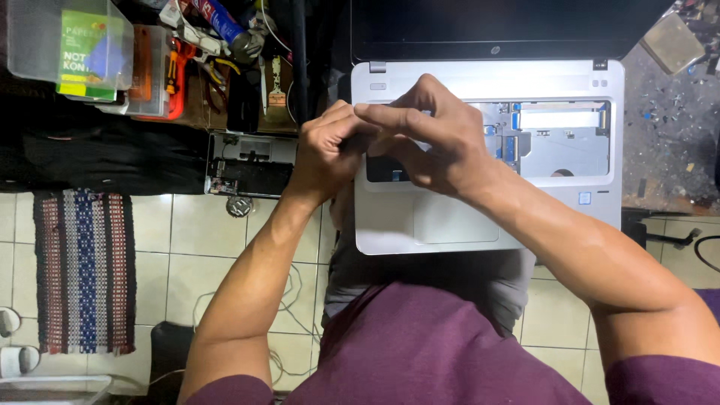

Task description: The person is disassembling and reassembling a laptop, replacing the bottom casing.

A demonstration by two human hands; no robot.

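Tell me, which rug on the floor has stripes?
The rug with stripes is the red, white and blue woven one lying left of the person's left hand. The dark mat lower down, beside the left arm, is plain black with no pattern.

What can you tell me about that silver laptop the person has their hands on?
The silver laptop lies open, its dark screen at the top of the view. Its keyboard is out, leaving a bare metal tray with blue-tipped ribbon cables exposed. The touchpad sits below. The left hand and right hand meet over the opening's left end. Its front edge overhangs the person's lap.
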